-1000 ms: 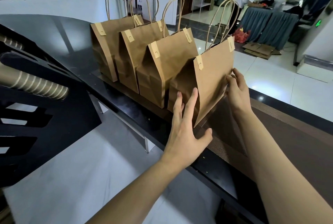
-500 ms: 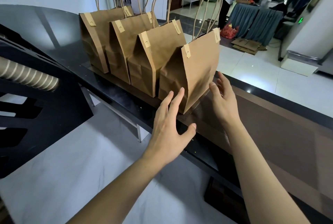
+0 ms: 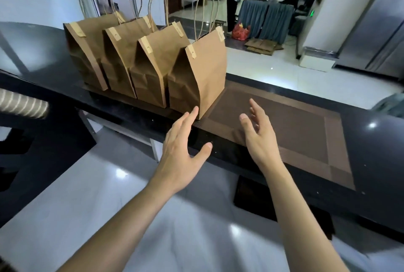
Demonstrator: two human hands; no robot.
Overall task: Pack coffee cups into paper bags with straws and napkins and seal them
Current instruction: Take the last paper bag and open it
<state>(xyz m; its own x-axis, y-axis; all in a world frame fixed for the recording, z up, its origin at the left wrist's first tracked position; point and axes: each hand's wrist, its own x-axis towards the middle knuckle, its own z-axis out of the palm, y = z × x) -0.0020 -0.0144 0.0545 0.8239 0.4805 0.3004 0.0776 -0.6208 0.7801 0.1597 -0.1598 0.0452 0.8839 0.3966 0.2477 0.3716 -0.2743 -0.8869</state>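
Currently four sealed paper bags (image 3: 153, 61) rowed along counter (image 3: 371, 140) far edge, left hand (image 3: 181, 151) fingers spread beside nearest bag (image 3: 201, 74), right hand (image 3: 260, 134) fingers apart over brown mat (image 3: 306, 136), both holding nothing.

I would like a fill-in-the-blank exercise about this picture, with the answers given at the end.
1. On the black counter stand ____ brown paper bags in a row.
2. The nearest bag stands partly on a ____ placemat.
3. Both hands, the left hand and the right hand, have their fingers ____ and hold nothing.
4. Each bag's top is folded shut, with its ____ sticking up.

Answers: four; brown; open; handles
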